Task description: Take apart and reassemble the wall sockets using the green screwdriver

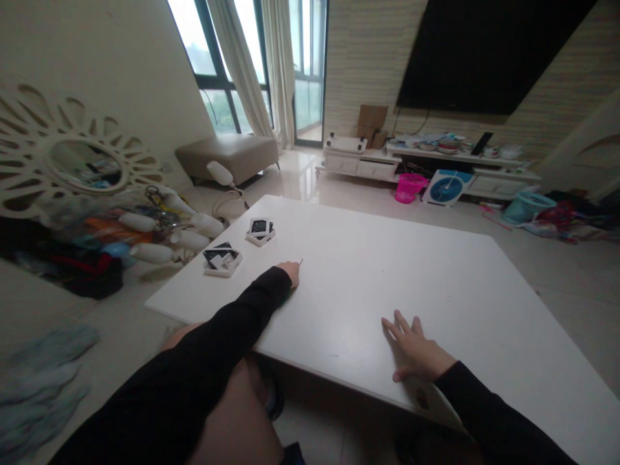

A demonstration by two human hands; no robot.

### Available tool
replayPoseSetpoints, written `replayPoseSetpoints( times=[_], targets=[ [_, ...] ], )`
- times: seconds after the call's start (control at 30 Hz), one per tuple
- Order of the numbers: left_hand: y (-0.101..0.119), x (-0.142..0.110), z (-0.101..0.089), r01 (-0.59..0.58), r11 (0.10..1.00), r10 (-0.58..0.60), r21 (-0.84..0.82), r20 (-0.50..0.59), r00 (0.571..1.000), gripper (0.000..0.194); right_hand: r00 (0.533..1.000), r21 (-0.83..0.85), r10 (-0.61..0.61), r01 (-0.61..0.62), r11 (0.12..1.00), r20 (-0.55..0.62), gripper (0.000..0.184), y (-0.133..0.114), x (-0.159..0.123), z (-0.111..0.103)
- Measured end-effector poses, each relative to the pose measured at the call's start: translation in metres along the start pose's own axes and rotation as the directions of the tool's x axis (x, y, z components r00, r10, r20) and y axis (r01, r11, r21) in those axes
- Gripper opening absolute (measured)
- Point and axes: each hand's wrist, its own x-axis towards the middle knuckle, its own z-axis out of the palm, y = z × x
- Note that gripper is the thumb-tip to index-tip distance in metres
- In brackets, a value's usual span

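My left hand (290,273) is closed in a fist over the white table (358,252), left of its middle. A thin dark-tipped rod (301,261) pokes out of that fist; the rest of it is hidden by the fingers, so its kind cannot be told. My right hand (414,349) rests on the table's near edge with its fingers spread, holding nothing. Beyond my left hand, toward the table's left side, are a small white box (220,272) of black and white flat parts and a second white box (262,240) with similar parts.
Lamp arms with white shades (152,252) crowd the table's left edge, beside a white sunburst mirror (126,169). Past the far edge stand a bench (227,155), a low TV cabinet (361,166), a pink basket (409,187) and a box fan (445,188).
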Motion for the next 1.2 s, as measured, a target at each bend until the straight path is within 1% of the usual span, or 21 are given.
replayPoseSetpoints(
  times=[0.2,0.43,0.73,0.9,0.97,1.07,1.13,1.2],
  targets=[
    [0.000,-0.001,0.000,-0.003,1.000,0.003,-0.010,-0.003,1.000,0.040,1.000,0.003,-0.008,0.008,1.000,-0.007,0.140,0.003,0.002,0.002],
    [0.002,-0.007,-0.004,0.002,1.000,-0.002,-0.006,0.004,1.000,0.040,1.000,0.010,-0.015,0.015,1.000,-0.019,0.139,0.005,0.006,0.007],
    [0.002,-0.005,-0.004,0.008,1.000,-0.008,-0.009,0.009,1.000,0.040,1.000,0.001,-0.021,0.021,1.000,-0.011,0.135,0.004,0.002,0.003],
    [0.003,-0.004,-0.004,0.011,0.999,-0.011,-0.030,0.002,1.000,0.040,1.000,0.011,-0.029,0.029,1.000,-0.010,0.137,0.005,0.002,0.003],
    [0.002,-0.002,-0.002,0.013,0.999,-0.013,-0.042,-0.002,1.000,0.042,1.000,0.016,-0.031,0.031,0.999,-0.002,0.138,0.005,0.002,0.002],
    [-0.002,0.007,0.001,0.029,0.997,-0.031,-0.071,-0.031,0.999,0.053,0.999,0.027,-0.037,0.037,0.999,0.001,0.136,0.005,0.001,-0.001],
    [-0.010,0.015,0.000,0.060,0.993,-0.068,-0.097,-0.074,0.995,0.059,0.999,0.034,-0.038,0.038,0.999,0.010,0.136,0.005,0.000,-0.001],
    [-0.023,0.024,-0.005,0.096,0.987,-0.114,-0.129,-0.137,0.984,0.066,0.999,0.040,-0.040,0.040,0.998,0.012,0.138,0.005,0.001,-0.001]
  ],
)
